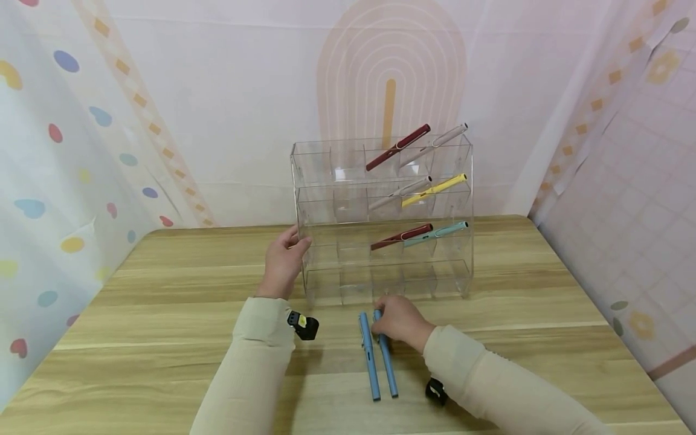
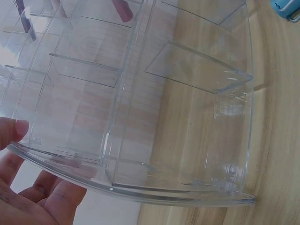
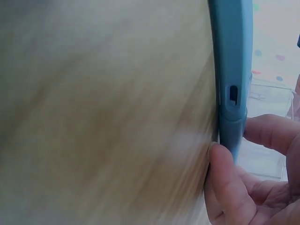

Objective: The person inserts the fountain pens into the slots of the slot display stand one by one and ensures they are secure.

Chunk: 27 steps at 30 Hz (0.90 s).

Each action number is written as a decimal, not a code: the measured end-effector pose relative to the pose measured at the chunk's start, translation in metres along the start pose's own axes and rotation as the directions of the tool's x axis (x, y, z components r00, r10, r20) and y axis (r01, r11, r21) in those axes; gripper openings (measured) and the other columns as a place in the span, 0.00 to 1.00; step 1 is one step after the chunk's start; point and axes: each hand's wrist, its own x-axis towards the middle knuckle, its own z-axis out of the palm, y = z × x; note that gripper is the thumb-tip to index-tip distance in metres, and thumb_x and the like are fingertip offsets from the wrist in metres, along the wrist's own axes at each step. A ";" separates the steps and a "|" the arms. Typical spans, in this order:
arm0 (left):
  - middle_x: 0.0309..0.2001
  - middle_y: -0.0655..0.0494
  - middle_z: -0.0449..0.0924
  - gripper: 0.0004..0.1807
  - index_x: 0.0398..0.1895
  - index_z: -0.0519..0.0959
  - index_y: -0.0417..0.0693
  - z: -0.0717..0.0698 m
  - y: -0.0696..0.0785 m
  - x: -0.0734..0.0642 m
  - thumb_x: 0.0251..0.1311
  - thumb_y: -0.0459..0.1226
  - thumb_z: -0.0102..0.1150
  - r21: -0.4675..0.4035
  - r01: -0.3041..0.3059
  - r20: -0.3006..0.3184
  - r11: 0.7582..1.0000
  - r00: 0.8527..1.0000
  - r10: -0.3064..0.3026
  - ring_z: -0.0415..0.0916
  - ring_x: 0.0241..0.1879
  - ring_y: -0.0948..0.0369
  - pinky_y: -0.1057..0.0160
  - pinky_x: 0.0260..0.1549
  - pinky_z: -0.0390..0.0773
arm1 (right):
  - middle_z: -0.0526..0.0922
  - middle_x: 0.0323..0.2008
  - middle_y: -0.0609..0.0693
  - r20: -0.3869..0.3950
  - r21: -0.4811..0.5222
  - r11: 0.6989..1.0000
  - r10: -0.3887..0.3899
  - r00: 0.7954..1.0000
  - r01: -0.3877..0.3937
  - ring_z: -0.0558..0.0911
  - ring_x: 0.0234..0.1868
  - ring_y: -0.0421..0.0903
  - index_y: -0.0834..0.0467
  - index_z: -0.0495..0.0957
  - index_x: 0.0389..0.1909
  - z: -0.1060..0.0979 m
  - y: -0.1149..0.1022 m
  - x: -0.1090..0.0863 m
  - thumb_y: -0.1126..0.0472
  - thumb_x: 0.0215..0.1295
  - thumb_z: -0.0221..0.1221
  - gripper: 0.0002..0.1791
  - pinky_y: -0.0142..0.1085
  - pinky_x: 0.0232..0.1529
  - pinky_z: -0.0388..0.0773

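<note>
A clear acrylic pen rack with tiered compartments stands on the wooden table. At its left side, my left hand grips the edge of the side panel; in the left wrist view the thumb lies on one side of the panel and the other fingers on the opposite side. In front of the rack, my right hand pinches a blue pen near its far end, between thumb and fingertips. Just left of it, a second blue pen lies on the table, roughly parallel.
The rack's right half holds slanted pens: dark red and pale on top, pale and yellow below, then dark red and mint. A patterned cloth hangs behind the table.
</note>
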 end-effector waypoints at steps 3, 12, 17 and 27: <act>0.57 0.43 0.72 0.25 0.70 0.67 0.49 0.000 0.000 -0.001 0.69 0.36 0.52 0.000 0.003 0.003 1.000 1.000 -0.003 0.67 0.45 0.55 0.67 0.32 0.67 | 0.83 0.40 0.57 0.006 0.058 0.998 0.023 1.000 -0.023 0.74 0.22 0.42 0.68 0.78 0.49 0.000 0.001 -0.001 0.70 0.51 0.65 0.21 0.34 0.25 0.74; 0.56 0.44 0.72 0.25 0.69 0.67 0.49 -0.001 0.001 -0.001 0.70 0.36 0.51 0.005 -0.006 0.012 1.000 1.000 0.006 0.65 0.42 0.57 0.66 0.33 0.66 | 0.77 0.31 0.53 0.006 0.222 0.973 0.065 0.998 -0.064 0.75 0.21 0.43 0.67 0.78 0.46 -0.005 0.005 -0.005 0.70 0.52 0.62 0.18 0.34 0.20 0.76; 0.55 0.45 0.73 0.25 0.69 0.67 0.49 0.000 0.001 -0.002 0.69 0.37 0.52 0.013 -0.011 0.006 1.000 1.000 0.011 0.65 0.39 0.59 0.68 0.31 0.66 | 0.76 0.32 0.54 -0.017 0.298 0.951 0.088 0.996 -0.079 0.75 0.24 0.45 0.66 0.76 0.45 -0.012 0.006 -0.009 0.70 0.53 0.60 0.16 0.36 0.21 0.78; 0.56 0.43 0.71 0.25 0.69 0.68 0.48 0.000 0.000 -0.001 0.69 0.36 0.51 0.003 -0.007 -0.002 1.000 1.000 0.007 0.67 0.45 0.54 0.64 0.36 0.67 | 0.74 0.34 0.56 -0.071 0.437 0.896 0.115 0.991 -0.073 0.79 0.29 0.47 0.67 0.72 0.46 -0.035 0.008 -0.017 0.70 0.59 0.58 0.14 0.41 0.27 0.81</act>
